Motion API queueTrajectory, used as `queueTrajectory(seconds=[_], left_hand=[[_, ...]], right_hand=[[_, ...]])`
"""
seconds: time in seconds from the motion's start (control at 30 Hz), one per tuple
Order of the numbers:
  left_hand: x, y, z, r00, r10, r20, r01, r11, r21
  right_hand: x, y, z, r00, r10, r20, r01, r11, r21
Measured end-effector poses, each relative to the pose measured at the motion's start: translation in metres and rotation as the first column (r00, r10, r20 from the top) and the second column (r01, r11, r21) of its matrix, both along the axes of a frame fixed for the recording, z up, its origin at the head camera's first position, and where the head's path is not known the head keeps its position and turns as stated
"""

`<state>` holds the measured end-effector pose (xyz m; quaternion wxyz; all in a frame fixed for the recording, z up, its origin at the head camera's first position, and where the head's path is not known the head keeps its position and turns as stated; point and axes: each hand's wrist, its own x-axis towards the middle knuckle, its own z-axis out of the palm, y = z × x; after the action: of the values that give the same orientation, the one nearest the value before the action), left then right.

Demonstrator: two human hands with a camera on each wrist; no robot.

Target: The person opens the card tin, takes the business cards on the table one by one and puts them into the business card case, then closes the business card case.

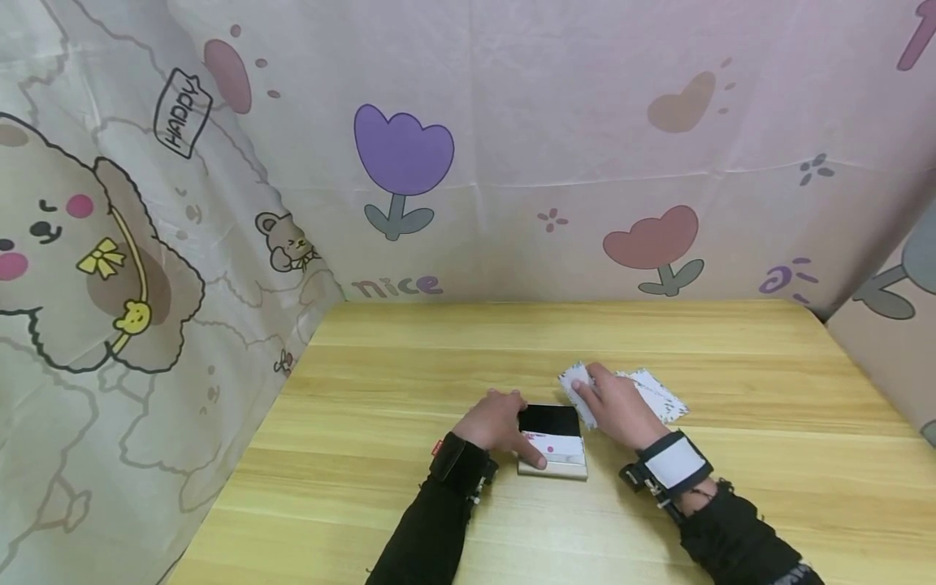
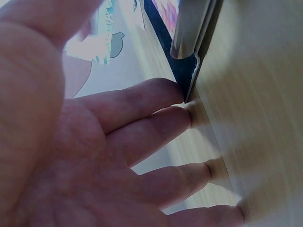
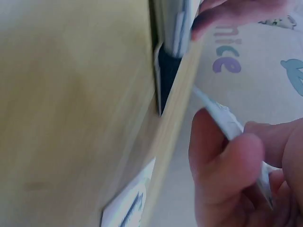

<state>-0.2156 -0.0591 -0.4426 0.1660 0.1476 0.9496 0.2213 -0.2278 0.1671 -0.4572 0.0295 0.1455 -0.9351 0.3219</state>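
A small card case point(image 1: 553, 443) lies open near the front middle of the wooden table point(image 1: 409, 382). Its black lid stands at the far side and a white card with a pink dot lies in its tray. My left hand point(image 1: 500, 422) rests against the case's left edge, thumb lying on the tray. In the left wrist view its fingers point(image 2: 156, 127) are straight, tips on the table beside the case point(image 2: 189, 33). My right hand point(image 1: 610, 405) pinches a white patterned card point(image 1: 574, 382) just right of the lid; the right wrist view shows the card point(image 3: 225, 120) between thumb and fingers.
More white patterned cards point(image 1: 661, 394) lie on the table right of my right hand, and one of them point(image 3: 128, 205) shows in the right wrist view. A cartoon-print cloth point(image 1: 468, 162) hangs around the table's back and sides.
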Motion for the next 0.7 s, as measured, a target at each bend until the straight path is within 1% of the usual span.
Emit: queueTrajectory(seconds=[0.17,0.3,0.4,0.5,0.7], left_hand=[[-0.0002,-0.0008,-0.001,1.0,-0.004,-0.007,0.004,1.0,0.007],[-0.0013,-0.001,-0.0024,1.0,-0.017,-0.015,0.017,1.0,0.005],[-0.0021,-0.0012,-0.0032,1.0,-0.024,-0.017,0.024,1.0,0.005],[-0.0023,-0.0013,-0.0035,1.0,-0.025,-0.018,0.025,1.0,0.005],[-0.0017,-0.0012,-0.0017,1.0,-0.01,-0.008,0.01,1.0,0.0]], right_hand=[[0.0002,-0.0032,-0.002,0.995,0.098,0.034,-0.097,0.995,-0.029],[0.0019,-0.0039,-0.0039,0.981,0.183,0.059,-0.179,0.982,-0.057],[0.003,-0.0044,-0.005,0.971,0.229,0.073,-0.223,0.972,-0.076],[0.0034,-0.0046,-0.0046,0.967,0.242,0.075,-0.237,0.969,-0.073],[0.0035,-0.0005,0.0018,0.977,0.205,0.063,-0.198,0.975,-0.103]])
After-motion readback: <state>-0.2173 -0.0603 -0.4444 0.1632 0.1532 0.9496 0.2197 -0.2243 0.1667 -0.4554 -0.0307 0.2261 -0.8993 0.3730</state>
